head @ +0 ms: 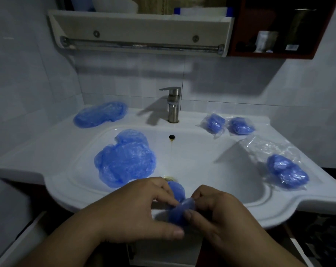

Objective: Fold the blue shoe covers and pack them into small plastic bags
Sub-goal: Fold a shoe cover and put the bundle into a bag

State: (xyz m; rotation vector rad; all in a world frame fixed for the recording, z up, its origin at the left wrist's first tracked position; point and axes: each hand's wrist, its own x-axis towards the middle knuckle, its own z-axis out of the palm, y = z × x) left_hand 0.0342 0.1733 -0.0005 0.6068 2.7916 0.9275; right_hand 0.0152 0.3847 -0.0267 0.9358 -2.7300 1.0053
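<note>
Fingers (160, 192) of the left hand (132, 207) and right hand (219, 211) pinch 1 folded blue shoe cover (177, 211) over the near rim of the sink (76, 191). Loose covers (124, 160) lie left in the basin; 3 filled bags (214, 123) sit on the right ledge.

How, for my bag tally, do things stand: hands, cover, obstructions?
Left hand and right hand both pinching one shoe cover, mid-fold, over sink front. Three bagged covers right; loose covers in basin and back left. Nothing blocking.
</note>
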